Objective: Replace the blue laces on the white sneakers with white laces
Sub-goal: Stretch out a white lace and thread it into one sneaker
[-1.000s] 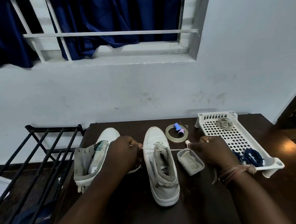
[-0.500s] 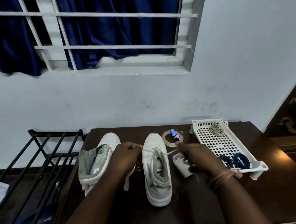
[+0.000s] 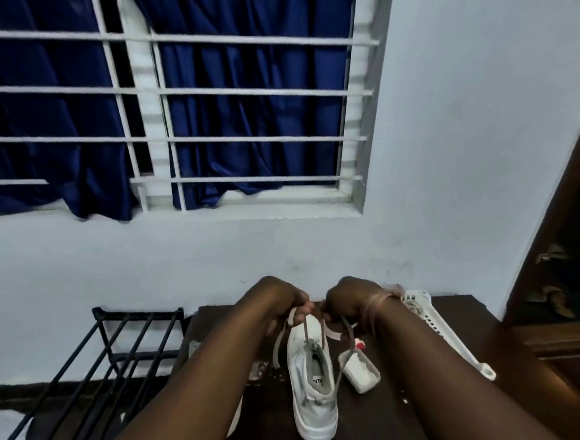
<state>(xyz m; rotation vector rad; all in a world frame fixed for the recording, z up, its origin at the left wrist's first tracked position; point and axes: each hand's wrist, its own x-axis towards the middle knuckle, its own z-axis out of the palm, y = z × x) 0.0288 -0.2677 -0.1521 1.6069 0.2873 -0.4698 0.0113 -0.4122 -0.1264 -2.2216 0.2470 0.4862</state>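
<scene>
Filling the upper half, a barred window (image 3: pixel 238 96) with blue curtains (image 3: pixel 245 95) sits at twelve o'clock, above a pale wall (image 3: pixel 467 173). Below it, a dark wooden table (image 3: pixel 382 426) runs across the lower middle, with a black metal rack (image 3: pixel 95 357) at its nine o'clock side. At the table's three o'clock edge lies a white perforated tray (image 3: pixel 436 326), mostly hidden behind the right forearm. One white sneaker (image 3: pixel 312 390) stands at the table's centre, heel toward the camera; a sliver of a second sneaker (image 3: pixel 235 416) shows at its nine o'clock, under the left forearm. A small pale open container (image 3: pixel 361 373) rests just beside the centre sneaker at its three o'clock. Both hands are raised over the sneaker's toe, at its twelve o'clock. The left hand (image 3: pixel 273 301) has fingers curled around one end of the white lace (image 3: pixel 304 328); the right hand (image 3: pixel 350 296) is curled around the other end. Lace strands run down from both fists to the sneaker, and loose ends hang to either side.
</scene>
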